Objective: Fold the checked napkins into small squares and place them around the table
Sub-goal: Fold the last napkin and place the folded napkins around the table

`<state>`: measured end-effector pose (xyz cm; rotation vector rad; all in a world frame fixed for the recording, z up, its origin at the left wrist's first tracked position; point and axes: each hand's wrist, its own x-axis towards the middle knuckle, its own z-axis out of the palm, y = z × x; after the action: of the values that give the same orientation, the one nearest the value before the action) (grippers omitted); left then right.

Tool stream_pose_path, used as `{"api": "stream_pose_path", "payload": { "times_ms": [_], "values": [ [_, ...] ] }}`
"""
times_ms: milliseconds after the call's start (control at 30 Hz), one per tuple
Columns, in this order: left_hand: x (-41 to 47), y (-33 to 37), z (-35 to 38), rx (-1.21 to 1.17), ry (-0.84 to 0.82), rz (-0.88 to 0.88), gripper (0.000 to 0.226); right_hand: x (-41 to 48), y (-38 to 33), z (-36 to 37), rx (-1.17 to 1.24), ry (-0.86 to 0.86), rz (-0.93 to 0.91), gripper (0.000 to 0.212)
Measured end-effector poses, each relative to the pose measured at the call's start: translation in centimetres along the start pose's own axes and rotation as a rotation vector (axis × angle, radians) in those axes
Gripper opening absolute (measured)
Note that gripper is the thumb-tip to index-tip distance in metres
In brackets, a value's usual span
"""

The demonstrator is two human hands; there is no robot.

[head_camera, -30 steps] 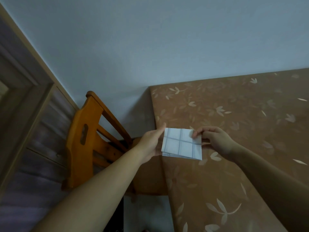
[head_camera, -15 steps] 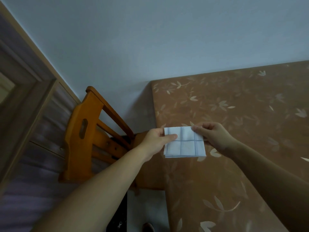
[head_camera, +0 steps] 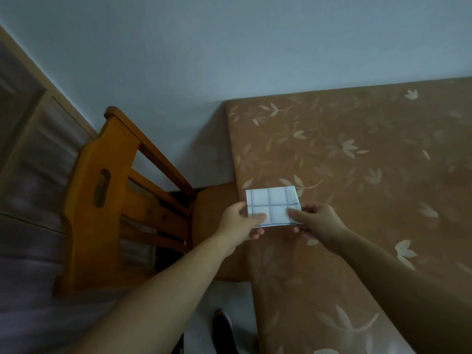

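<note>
Grips shifted to near corners, left hand [head_camera: 240, 223], right hand [head_camera: 318, 222] pinching checked napkin [head_camera: 272, 204]

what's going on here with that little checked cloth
A person holds a folded checked napkin with both hands, the left hand pinching its near left corner and the right hand its near right corner. It is over the left edge of a table covered in brown leaf-print cloth, beside a wooden chair. Whether it touches the table is unclear.

One napkin [head_camera: 271, 203], one chair [head_camera: 86, 205], one table [head_camera: 357, 180].
</note>
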<state>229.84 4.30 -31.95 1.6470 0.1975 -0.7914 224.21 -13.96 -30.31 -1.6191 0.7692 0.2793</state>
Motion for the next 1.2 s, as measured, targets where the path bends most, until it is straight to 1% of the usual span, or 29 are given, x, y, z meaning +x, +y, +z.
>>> {"api": "stream_pose_path", "payload": {
  "times_ms": [133, 200, 267, 400, 533, 633, 700, 800, 900, 1033, 1200],
  "values": [
    [2.0, -0.8, -0.4, 0.058, 0.085, 0.07, 0.049, 2.3, 0.3, 0.9, -0.006, 0.079, 0.015, 0.01],
    [2.7, -0.9, -0.5, 0.101, 0.112, 0.105, 0.058, 3.3, 0.2, 1.3, 0.003, 0.137, 0.001, 0.012],
    [3.3, -0.8, -0.6, 0.159, 0.137, 0.147, 0.062, 4.1, 0.1, 1.7, -0.033, 0.191, -0.029, 0.015],
    [4.6, -0.9, -0.9, 0.289, 0.208, 0.246, 0.054, 5.5, -0.1, 2.1, -0.11, 0.276, -0.074, 0.018],
    [5.7, -0.5, -1.1, 0.442, 0.262, 0.336, 0.05, 6.4, -0.5, 2.2, -0.153, 0.295, -0.095, 0.014],
    [5.7, -0.5, -1.5, 0.576, 0.26, 0.411, 0.049, 6.5, -0.7, 2.2, -0.173, 0.294, -0.108, 0.011],
    [5.6, -0.8, -2.1, 0.635, 0.262, 0.422, 0.05, 6.4, -0.8, 2.2, -0.214, 0.288, -0.106, 0.009],
    [5.6, -1.5, -2.7, 0.545, 0.266, 0.362, 0.054, 6.3, -0.6, 1.8, -0.322, 0.335, -0.154, 0.011],
    [5.7, -1.6, -2.6, 0.491, 0.289, 0.369, 0.058, 5.9, -0.5, 1.5, -0.413, 0.354, -0.197, 0.012],
    [5.8, -1.6, -2.3, 0.568, 0.273, 0.432, 0.061, 5.8, -0.4, 1.9, -0.5, 0.331, -0.206, 0.015],
    [6.5, -1.5, -2.4, 0.599, 0.263, 0.42, 0.066, 6.2, -0.5, 2.4, -0.538, 0.327, -0.225, 0.02]
  ]
}}
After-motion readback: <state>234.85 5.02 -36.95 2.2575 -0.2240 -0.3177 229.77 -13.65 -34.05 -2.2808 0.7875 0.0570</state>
